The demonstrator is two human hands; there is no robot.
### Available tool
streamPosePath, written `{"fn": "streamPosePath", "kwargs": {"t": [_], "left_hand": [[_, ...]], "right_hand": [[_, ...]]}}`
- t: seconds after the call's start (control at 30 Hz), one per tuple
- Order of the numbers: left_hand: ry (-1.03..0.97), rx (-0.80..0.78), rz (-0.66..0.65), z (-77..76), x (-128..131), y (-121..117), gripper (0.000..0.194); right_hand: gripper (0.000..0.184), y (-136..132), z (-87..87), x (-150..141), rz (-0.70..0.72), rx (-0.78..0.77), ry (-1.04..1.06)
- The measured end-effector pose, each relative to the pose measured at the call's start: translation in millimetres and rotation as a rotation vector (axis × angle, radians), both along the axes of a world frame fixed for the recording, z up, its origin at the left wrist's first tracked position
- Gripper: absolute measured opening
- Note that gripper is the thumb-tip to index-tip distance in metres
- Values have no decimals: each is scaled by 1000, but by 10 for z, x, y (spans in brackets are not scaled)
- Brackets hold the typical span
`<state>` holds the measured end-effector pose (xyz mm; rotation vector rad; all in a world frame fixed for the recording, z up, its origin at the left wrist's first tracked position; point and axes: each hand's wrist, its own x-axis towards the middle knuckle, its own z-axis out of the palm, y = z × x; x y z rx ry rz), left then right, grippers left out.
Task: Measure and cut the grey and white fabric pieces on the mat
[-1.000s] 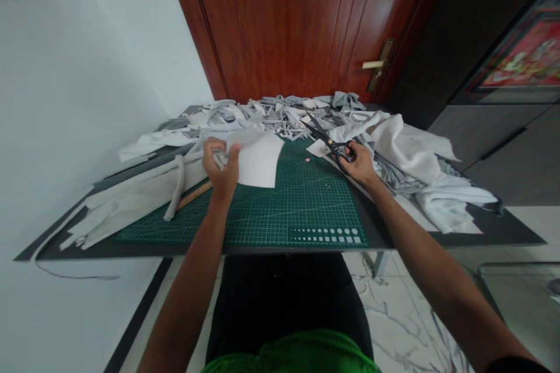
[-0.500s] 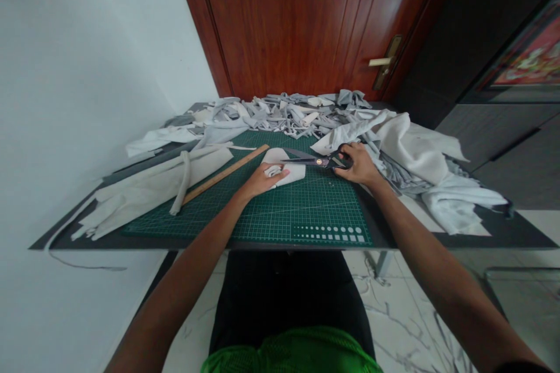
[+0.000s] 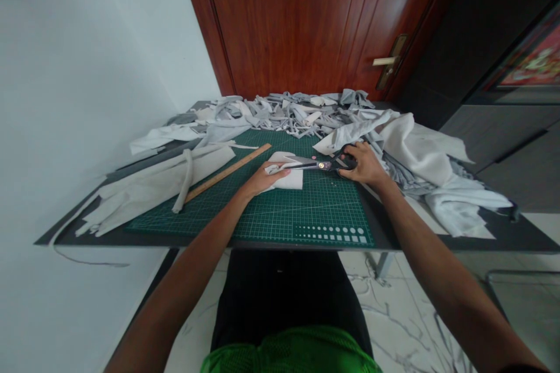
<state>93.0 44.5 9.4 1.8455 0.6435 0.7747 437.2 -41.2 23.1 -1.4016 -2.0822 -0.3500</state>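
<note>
A piece of white fabric (image 3: 294, 179) lies over the middle of the green cutting mat (image 3: 306, 210). My left hand (image 3: 262, 179) is closed on its left part, where the cloth is bunched between thumb and fingers. From the right, my right hand (image 3: 366, 164) grips the black handles of a pair of scissors (image 3: 321, 166). Their blades point left across the fabric, parted a little, with the tips close to my left thumb. Part of the fabric is hidden under my left hand.
A wooden ruler (image 3: 227, 172) lies slantwise left of my left hand, beside long off-white fabric strips (image 3: 166, 186). Many grey and white scraps (image 3: 297, 113) are heaped along the back by the door (image 3: 289, 23). Larger folded cloths (image 3: 415, 145) pile up at the right.
The scissor blades have shifted slightly and lie further over the bunched cloth near my left thumb. The fabric's lower right edge has changed shape. The whole view has tilted a little.
</note>
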Motion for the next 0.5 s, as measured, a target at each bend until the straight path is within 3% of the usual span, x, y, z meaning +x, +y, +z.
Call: {"fn": "streamPosePath", "kwargs": {"t": [0.27, 0.4, 0.5], "left_hand": [[-14, 10, -105, 85, -3, -14, 51], [-7, 16, -95, 76, 14, 4, 46], [6, 6, 13, 25, 30, 23, 39]], "right_hand": [[32, 0, -16, -17, -9, -35, 36], [33, -10, 1, -37, -1, -43, 50], [32, -5, 0, -47, 10, -47, 38]]}}
